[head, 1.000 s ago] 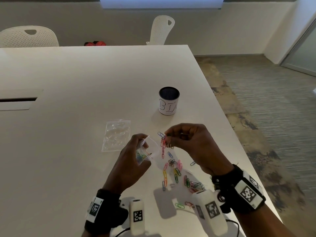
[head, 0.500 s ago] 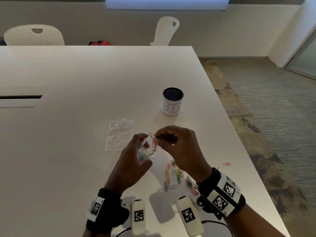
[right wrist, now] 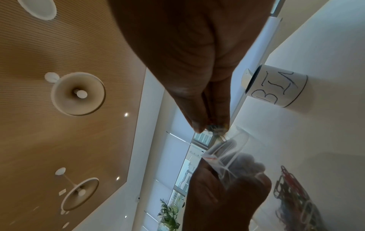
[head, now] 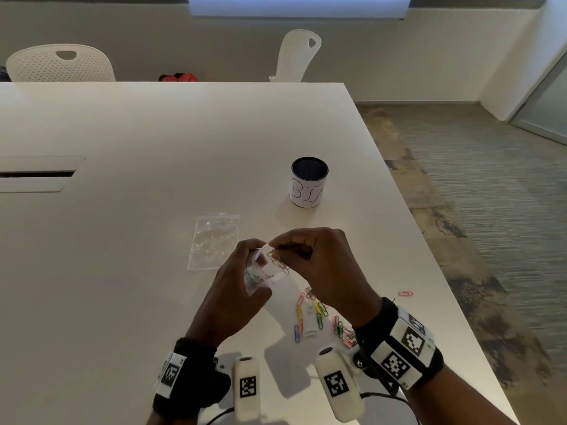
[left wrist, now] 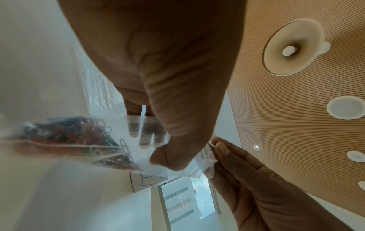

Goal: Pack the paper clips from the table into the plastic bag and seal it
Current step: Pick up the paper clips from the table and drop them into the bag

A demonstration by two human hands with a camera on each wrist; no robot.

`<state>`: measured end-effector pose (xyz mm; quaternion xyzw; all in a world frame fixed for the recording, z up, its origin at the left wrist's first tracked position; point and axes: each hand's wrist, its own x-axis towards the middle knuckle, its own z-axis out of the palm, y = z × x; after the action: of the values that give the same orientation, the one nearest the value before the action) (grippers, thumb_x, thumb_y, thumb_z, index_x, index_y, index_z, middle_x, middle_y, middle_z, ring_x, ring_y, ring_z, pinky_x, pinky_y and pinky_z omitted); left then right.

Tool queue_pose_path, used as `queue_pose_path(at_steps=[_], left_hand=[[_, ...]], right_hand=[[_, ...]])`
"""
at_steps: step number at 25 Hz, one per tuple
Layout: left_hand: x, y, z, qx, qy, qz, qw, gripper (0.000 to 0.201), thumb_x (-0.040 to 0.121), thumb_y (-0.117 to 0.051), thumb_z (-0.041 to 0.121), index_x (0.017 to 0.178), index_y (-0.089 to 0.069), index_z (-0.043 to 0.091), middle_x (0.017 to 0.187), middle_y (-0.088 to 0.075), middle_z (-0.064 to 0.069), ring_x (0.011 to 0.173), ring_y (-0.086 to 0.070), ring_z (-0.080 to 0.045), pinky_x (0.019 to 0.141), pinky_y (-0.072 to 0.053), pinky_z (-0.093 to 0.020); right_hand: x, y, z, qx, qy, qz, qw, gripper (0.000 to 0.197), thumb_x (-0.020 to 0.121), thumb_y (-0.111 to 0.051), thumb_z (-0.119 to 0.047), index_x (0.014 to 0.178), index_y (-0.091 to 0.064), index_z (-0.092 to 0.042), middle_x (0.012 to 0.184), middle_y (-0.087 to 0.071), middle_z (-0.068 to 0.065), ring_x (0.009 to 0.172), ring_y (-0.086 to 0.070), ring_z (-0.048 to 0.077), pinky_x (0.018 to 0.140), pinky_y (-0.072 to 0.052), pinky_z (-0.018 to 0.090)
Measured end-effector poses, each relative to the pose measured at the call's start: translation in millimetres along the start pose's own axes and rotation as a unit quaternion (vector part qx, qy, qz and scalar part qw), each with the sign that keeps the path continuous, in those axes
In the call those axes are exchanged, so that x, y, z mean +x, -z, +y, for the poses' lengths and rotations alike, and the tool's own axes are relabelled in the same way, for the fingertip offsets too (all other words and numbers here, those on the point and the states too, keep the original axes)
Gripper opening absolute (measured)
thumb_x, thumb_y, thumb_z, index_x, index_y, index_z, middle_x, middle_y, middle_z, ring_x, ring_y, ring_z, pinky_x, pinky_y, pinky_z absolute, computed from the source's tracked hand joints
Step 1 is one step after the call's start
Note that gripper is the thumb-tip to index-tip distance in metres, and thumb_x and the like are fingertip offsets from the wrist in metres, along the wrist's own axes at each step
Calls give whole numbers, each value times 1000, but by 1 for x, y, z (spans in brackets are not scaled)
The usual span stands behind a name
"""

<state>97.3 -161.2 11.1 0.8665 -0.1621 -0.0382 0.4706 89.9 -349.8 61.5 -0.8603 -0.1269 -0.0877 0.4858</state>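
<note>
While left hand (head: 237, 289) grips bag (left wrist: 126, 145), right hand (head: 325, 265) pinches clips (head: 280, 265).

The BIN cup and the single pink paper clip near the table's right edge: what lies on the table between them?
Nothing; in the head view the table is bare from the BIN cup to the pink paper clip.

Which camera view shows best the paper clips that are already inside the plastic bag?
The left wrist view: the packed paper clips fill the near end of the plastic bag, seen close. The right wrist view shows them at its edge; the head view gives only small colours beside the left hand.
</note>
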Motion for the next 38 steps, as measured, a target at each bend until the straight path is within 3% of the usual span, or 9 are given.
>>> queue_pose_path(at_steps=[5,11,14,17,21,24,32,35,38], left_hand=[[-1,-2,1,-6,-10,2,1000,59,81,-78,4,127,-46,22,110,-59,7,101,-62,-9,74,-47,-1],[-2,-4,2,-13,-10,1,1000,60,80,-79,5,124,-46,29,108,-59,12,99,-62,-5,73,-48,-3],[-2,-2,2,-22,-7,1,1000,58,81,-75,3,126,-48,27,108,-59,9,99,-62,-8,74,-50,-7],[-2,-1,-1,-19,-11,4,1000,59,81,-74,3,126,-47,29,108,-60,9,100,-62,-8,75,-51,-10],[-2,-1,-2,-18,-11,5,1000,59,81,-74,3,127,-47,29,108,-60,10,99,-63,-10,73,-51,-11],[-2,-3,-2,-16,-10,2,1000,59,81,-75,3,127,-47,28,108,-59,9,99,-63,-8,73,-49,-8],[0,-4,0,-13,-12,-1,1000,61,79,-75,3,128,-47,28,107,-60,10,100,-63,-4,74,-50,-8],[0,-4,0,-17,-11,-1,1000,61,80,-75,2,128,-48,27,107,-60,9,101,-62,-6,74,-49,-7],[-1,-3,0,-20,-10,-3,1000,60,79,-74,2,128,-48,27,107,-60,10,101,-63,-9,74,-50,-8]], right_hand=[[2,9,4,46,-25,16,998,16,91,-76,-7,105,-82,-11,95,-82,-3,86,-77,2,84,-61,19],[3,15,0,16,7,-20,1000,18,91,-76,-7,107,-81,-12,97,-82,-2,85,-76,-2,82,-59,14],[6,25,13,72,-43,29,996,15,87,-79,-3,102,-82,-7,90,-82,1,82,-78,6,83,-64,27],[1,33,40,-39,-83,-7,996,17,89,-80,-11,106,-80,-11,92,-80,-1,81,-76,5,84,-64,32],[-19,27,58,-249,-144,-258,922,87,74,-82,-57,145,-53,-16,140,-57,-3,120,-57,14,103,-52,34],[-35,12,58,-315,-100,-304,894,111,61,-79,-74,150,-40,-20,145,-43,-4,126,-44,15,108,-44,32],[-46,-7,64,-257,-18,-259,931,12,97,-66,-28,108,-71,-25,119,-63,-5,104,-54,10,82,-53,25],[-44,1,68,-275,-12,-254,927,9,98,-64,-22,103,-71,-23,113,-62,-4,99,-54,11,77,-56,31],[-48,13,69,-313,-12,-299,901,39,91,-70,-45,126,-64,-31,132,-53,-5,116,-52,11,86,-56,29]])
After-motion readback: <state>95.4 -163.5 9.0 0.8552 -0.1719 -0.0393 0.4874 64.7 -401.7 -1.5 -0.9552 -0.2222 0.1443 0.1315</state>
